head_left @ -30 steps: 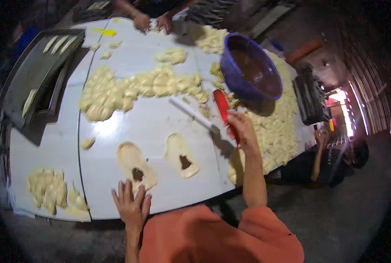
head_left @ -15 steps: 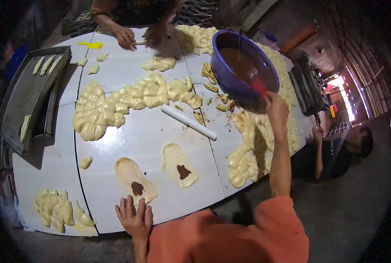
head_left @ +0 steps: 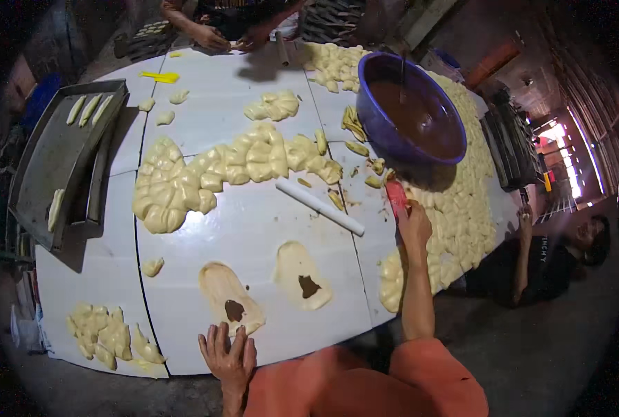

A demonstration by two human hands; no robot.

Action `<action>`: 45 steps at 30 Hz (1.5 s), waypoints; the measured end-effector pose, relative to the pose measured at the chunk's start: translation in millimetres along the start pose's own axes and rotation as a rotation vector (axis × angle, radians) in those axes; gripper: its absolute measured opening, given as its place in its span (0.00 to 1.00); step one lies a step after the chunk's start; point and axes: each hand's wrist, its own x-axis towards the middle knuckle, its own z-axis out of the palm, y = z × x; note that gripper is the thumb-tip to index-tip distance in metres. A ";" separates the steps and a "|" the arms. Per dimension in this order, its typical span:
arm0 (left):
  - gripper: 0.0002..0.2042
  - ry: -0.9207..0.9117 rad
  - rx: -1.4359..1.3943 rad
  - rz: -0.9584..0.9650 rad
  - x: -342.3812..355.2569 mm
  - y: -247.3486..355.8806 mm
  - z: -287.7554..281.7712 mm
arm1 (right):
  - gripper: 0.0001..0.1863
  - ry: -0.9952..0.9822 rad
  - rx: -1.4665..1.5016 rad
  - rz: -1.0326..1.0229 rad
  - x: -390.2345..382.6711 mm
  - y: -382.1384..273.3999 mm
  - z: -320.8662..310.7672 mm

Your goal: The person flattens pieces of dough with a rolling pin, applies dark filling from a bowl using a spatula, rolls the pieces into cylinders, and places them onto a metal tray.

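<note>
My right hand [head_left: 415, 226] is closed round a red spatula [head_left: 395, 197], held over the white table [head_left: 205, 201] between the basin and my body. Fingers apart, my left hand [head_left: 230, 353] lies at the near end of a flattened dough piece [head_left: 222, 281] with a dark brown dab [head_left: 234, 311] on it. A second flattened dough piece [head_left: 292, 263] to its right carries a similar dab [head_left: 309, 285]. At the far right stands a purple basin [head_left: 368, 115] of brown paste [head_left: 421, 121]. A white rolling pin [head_left: 320, 206] rests beyond the flattened pieces.
Many pale dough lumps [head_left: 170, 191] spread across the table, with more [head_left: 455, 222] at the right. Banana-like yellow pieces [head_left: 352, 124] lie by the basin. Metal trays [head_left: 38, 201] with filled dough sit at left. A co-worker's hands [head_left: 212, 38] work across the table; another person [head_left: 546, 250] is at right.
My right hand has brought the red spatula out of the basin, leftward and nearer to me. My left hand stays by the same dough piece. The whole view has shifted slightly.
</note>
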 end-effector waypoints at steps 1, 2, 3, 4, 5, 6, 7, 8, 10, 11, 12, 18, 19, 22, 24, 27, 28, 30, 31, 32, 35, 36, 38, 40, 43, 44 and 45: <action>0.19 0.003 -0.002 0.014 0.2 0.3 0.4 | 0.21 0.099 -0.122 -0.057 -0.7 -6.5 1.8; 0.19 0.005 -0.004 0.027 0.1 0.7 0.5 | 0.22 0.142 -0.165 -0.111 5.1 -24.5 -1.1; 0.20 -0.007 -0.005 0.002 -0.6 1.8 -0.1 | 0.22 0.172 -0.122 -0.246 19.9 -23.4 11.4; 0.20 -0.002 -0.004 0.003 -0.7 1.9 0.2 | 0.22 0.206 -0.083 -0.378 35.8 -21.0 21.7; 0.20 -0.030 0.007 -0.010 -1.8 1.7 -0.2 | 0.22 0.202 -0.077 -0.381 51.0 -33.6 29.3; 0.21 -0.058 0.017 -0.023 -2.0 2.0 -0.4 | 0.20 0.131 -0.025 -0.382 68.8 -50.8 39.1; 0.20 -0.050 0.023 -0.032 -2.6 3.0 -1.0 | 0.18 0.058 0.028 -0.387 86.9 -67.6 48.6; 0.20 -0.051 0.027 -0.039 -2.1 4.4 -2.3 | 0.18 0.065 0.012 -0.428 105.8 -76.8 58.6; 0.19 -0.060 0.035 -0.058 -2.8 6.3 -6.3 | 0.18 -0.005 -0.071 -0.438 142.1 -107.4 78.3; 0.18 -0.069 0.024 -0.063 -4.1 4.2 -5.7 | 0.17 -0.079 -0.153 -0.400 158.4 -121.5 83.1; 0.18 -0.082 0.024 -0.067 -3.7 5.2 -5.1 | 0.17 -0.091 -0.158 -0.395 174.8 -122.3 92.2; 0.18 -0.063 0.100 -0.065 -2.1 4.8 -2.6 | 0.12 -0.158 -0.331 -0.537 209.6 -115.7 121.2; 0.18 -0.060 0.081 -0.084 1.5 7.4 -3.3 | 0.12 -0.106 -0.297 -0.599 208.5 -113.7 119.3; 0.17 -0.020 0.116 -0.066 -3.9 5.0 -1.0 | 0.13 -0.094 -0.238 -0.599 175.3 -129.7 84.0; 0.17 -0.005 0.104 -0.057 -5.0 3.6 -0.4 | 0.14 -0.020 -0.091 -0.634 131.8 -128.0 51.1; 0.17 -0.029 0.056 -0.082 -0.7 8.6 -1.8 | 0.18 -0.191 -0.148 -0.626 75.2 -100.3 24.0; 0.17 -0.029 0.058 -0.081 0.7 8.8 -3.1 | 0.19 -0.196 -0.111 -0.645 60.6 -88.3 23.3; 0.17 -0.039 0.057 -0.059 3.6 10.4 -5.1 | 0.18 -0.167 -0.045 -0.610 30.9 -84.2 21.1; 0.17 -0.004 0.051 -0.033 4.4 9.1 -2.9 | 0.17 -0.133 0.012 -0.569 19.7 -84.6 20.5; 0.17 -0.005 0.057 -0.036 3.8 9.5 -3.1 | 0.17 -0.137 0.017 -0.570 12.0 -87.7 20.0; 0.17 0.030 0.028 -0.050 2.3 10.6 -1.4 | 0.18 -0.388 0.089 -0.568 1.7 -99.1 19.3; 0.17 0.031 0.030 -0.052 2.4 10.3 -1.1 | 0.18 -0.390 0.090 -0.570 4.9 -100.0 23.0; 0.18 0.037 -0.002 -0.084 2.8 10.6 0.3 | 0.18 -0.449 -0.009 -0.632 11.9 -98.2 38.5; 0.18 0.082 0.024 -0.077 3.2 9.8 4.3 | 0.18 -0.402 0.022 -0.663 21.2 -94.5 48.3; 0.20 0.143 0.032 -0.048 -0.1 7.4 5.1 | 0.19 -0.613 0.134 -0.487 26.6 -102.9 37.7; 0.20 0.158 0.034 -0.037 -1.4 3.7 6.5 | 0.19 -0.670 0.283 -0.407 23.4 -99.8 31.8; 0.20 0.147 0.022 -0.050 0.4 5.1 6.7 | 0.19 -0.672 0.387 -0.404 26.0 -86.5 34.2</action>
